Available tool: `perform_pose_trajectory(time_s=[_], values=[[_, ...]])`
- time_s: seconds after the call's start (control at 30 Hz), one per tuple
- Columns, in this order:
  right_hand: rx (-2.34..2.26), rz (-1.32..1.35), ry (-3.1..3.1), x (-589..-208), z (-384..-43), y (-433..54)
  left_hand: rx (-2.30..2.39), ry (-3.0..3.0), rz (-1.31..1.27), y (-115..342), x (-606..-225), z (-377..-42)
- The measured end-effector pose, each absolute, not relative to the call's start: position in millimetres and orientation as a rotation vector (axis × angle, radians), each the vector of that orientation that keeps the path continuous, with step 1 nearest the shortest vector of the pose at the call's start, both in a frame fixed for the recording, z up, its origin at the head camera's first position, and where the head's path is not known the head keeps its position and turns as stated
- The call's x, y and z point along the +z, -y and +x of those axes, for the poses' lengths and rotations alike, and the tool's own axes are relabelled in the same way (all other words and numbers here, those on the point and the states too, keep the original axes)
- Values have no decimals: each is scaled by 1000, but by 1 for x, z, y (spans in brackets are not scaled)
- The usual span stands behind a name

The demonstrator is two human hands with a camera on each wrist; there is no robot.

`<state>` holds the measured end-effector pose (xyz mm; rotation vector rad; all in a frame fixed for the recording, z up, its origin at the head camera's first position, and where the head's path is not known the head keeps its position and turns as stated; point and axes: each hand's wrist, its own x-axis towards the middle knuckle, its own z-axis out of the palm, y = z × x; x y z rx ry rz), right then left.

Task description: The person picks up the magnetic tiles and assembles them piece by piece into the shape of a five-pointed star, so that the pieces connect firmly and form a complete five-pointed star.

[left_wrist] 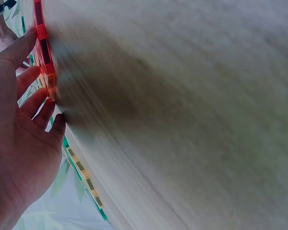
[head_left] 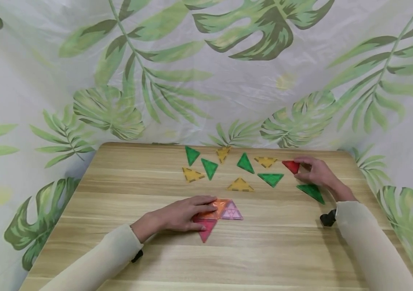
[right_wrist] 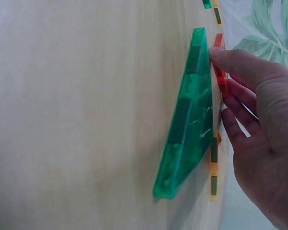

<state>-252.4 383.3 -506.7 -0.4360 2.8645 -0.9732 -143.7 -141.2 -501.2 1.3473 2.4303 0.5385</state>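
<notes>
My left hand point(head_left: 182, 214) lies with extended fingers over a group of joined magnetic tiles near the table's middle. The group has orange tiles point(head_left: 222, 205), a pale purple triangle point(head_left: 232, 212) and a pinkish-red triangle point(head_left: 206, 232) pointing toward me; the fingers hide part of it. In the left wrist view, my fingertips touch the group's red edge point(left_wrist: 44, 45). At the back right, my right hand point(head_left: 317, 173) pinches a red triangular tile point(head_left: 289, 166) between thumb and fingers. A green triangle point(head_left: 312, 192) lies just below that hand, looming large in the right wrist view.
Several loose green triangles point(head_left: 209, 168) and yellow triangles point(head_left: 241, 184) are spread along the back half of the wooden table point(head_left: 126, 182). Behind its far edge hangs a leaf-patterned cloth point(head_left: 177, 93). A black strap piece point(head_left: 328, 218) shows at the right cuff.
</notes>
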Motion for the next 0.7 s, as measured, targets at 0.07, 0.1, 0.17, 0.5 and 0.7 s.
perform_pose_trajectory(time_s=[0.07,0.1,0.17,0.5,0.7], values=[[-954,-423,-2897,-508,-251,-383,543,-2426,1350,141,-501,-144],[-942,-415,-2914,-508,-250,-382,542,-2424,1352,141,-500,-144],[-920,-410,-2949,-509,-248,-382,542,-2425,1362,141,-499,-144],[-919,-555,-3069,-510,-226,-369,527,-2430,1397,141,-499,-144],[-953,-686,-3092,-499,-206,-346,517,-2430,1384,141,-500,-145]])
